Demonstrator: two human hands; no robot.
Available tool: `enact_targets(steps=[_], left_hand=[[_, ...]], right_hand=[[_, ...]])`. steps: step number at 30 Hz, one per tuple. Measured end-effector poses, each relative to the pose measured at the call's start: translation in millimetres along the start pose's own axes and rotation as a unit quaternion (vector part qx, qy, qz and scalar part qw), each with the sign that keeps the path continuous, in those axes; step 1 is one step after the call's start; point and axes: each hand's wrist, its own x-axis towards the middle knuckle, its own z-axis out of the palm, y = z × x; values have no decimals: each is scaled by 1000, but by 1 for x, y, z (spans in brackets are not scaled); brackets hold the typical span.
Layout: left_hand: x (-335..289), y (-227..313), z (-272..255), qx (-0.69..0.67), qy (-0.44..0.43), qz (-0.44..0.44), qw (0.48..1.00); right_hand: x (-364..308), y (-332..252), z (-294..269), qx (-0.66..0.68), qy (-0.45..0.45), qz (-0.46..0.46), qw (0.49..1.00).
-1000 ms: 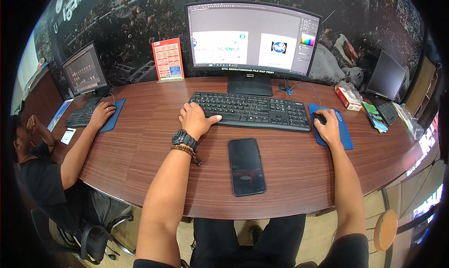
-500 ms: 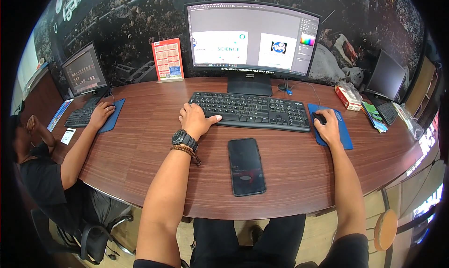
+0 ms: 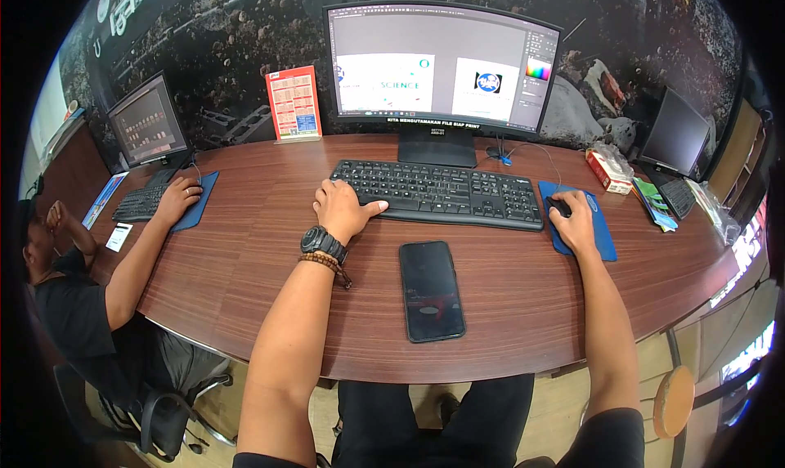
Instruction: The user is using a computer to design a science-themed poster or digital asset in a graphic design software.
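My left hand (image 3: 342, 211) rests on the left end of a black keyboard (image 3: 441, 192), fingers spread and thumb along its front edge. A watch (image 3: 323, 243) and a beaded bracelet (image 3: 324, 261) circle that wrist. On the right, my right hand (image 3: 575, 223) is curled over a dark computer mouse (image 3: 561, 206), which it mostly covers, on a blue mouse pad (image 3: 602, 231). Behind the keyboard stands a curved monitor (image 3: 425, 39) showing image-editing windows with a colour panel. A black smartphone (image 3: 432, 292) lies between my forearms, its screen dark.
At the left a co-worker (image 3: 74, 288) sits with one hand on a mouse, beside another monitor (image 3: 147, 123) and keyboard. A red calendar card (image 3: 294, 104) stands left of my monitor. A red-and-white box (image 3: 608, 172), packets and a dark-screened monitor (image 3: 675, 131) occupy the right side.
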Motion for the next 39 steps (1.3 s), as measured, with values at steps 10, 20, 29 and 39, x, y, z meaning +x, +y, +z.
enact_targets(steps=[10,20,29,39], left_hand=[[-1,1,-2,-1,-3,0,1000],[0,-1,1,0,-1,6,1000],[1,-3,4,7,3,5,1000],[0,-4,7,-14,57,63,996]], right_hand=[[0,-3,0,-1,-4,15,1000],[0,0,1,0,0,1,1000],[-1,-2,2,-22,14,33,999],[-1,0,1,-12,-4,26,1000]])
